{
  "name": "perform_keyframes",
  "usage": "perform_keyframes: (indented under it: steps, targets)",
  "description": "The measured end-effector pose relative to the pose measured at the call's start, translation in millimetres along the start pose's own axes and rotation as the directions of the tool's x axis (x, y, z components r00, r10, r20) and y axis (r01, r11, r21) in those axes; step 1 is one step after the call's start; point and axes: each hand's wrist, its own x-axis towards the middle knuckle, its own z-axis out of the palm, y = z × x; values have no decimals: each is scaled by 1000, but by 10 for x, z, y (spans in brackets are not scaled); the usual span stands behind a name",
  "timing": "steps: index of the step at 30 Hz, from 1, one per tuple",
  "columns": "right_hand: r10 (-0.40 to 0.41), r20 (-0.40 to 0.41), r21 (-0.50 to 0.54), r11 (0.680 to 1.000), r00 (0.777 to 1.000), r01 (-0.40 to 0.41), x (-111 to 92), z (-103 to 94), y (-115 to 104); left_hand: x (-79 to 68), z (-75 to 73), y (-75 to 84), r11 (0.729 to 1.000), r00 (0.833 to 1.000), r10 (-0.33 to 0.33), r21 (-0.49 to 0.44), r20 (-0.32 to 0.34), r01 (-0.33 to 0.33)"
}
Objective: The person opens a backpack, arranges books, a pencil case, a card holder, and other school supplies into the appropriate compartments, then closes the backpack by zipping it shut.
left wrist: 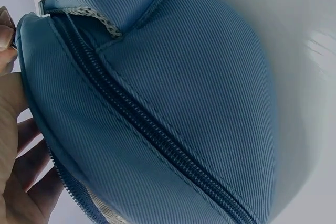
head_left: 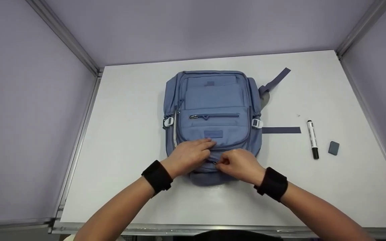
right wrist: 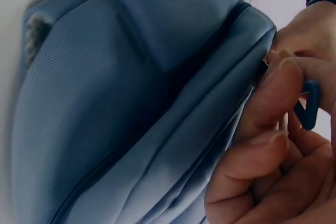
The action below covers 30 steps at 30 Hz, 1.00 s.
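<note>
A blue backpack [head_left: 214, 97] lies front side up on a white table. My left hand [head_left: 191, 155] rests on its lower front with fingers spread over the fabric; in the left wrist view those fingers [left wrist: 39, 182] touch the bag beside a zipper edge. Close by on the right, my right hand [head_left: 241, 164] pinches a zipper pull [head_left: 215, 163] at the bottom front pocket. A blue triangular loop [right wrist: 311, 106] pokes out between the right thumb and fingers. The pinching fingertips partly hide the slider.
Right of the bag lie a black-and-white marker [head_left: 313, 139] and a small grey-blue block [head_left: 333, 148]. Two dark straps [head_left: 281, 130] extend from the bag's right side. White buckles [head_left: 257, 124] sit at both sides. Walls with metal rails [head_left: 69, 36] enclose the table [head_left: 126, 134].
</note>
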Motion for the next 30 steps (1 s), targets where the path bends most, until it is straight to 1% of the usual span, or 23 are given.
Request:
perform_keyframes:
  steps: [7, 12, 16, 19, 23, 26, 30]
  targets:
    - [-11, 15, 14, 1000, 1000, 11, 142, 101, -83, -30, 0, 0, 999, 999, -30, -11, 24, 31]
    - [6, 39, 23, 1000, 999, -7, 139, 100, -76, -72, -43, -7, 996, 997, -57, -59, 54, 60]
    - [-9, 40, 5, 1000, 999, 9, 126, 103, -83, -140, -89, -39, 994, 996, -63, -86, 61, 68]
    - [-13, 42, -27, 1000, 999, 14, 126, 99, -99, -213, -115, -86, 996, 998, -50, -75, 42, 53]
    - [-6, 46, -60, 998, 999, 9, 130, 86, -114, -321, -141, -184, 999, 999, -38, -38, -14, 37]
    - [-2, 50, -72, 997, 999, 6, 132, 76, -121, -408, -153, -266, 999, 998, -38, -9, -52, 37]
    - [8, 53, -72, 997, 999, -4, 132, 74, -111, -501, -138, -336, 999, 996, -32, 25, -82, 34]
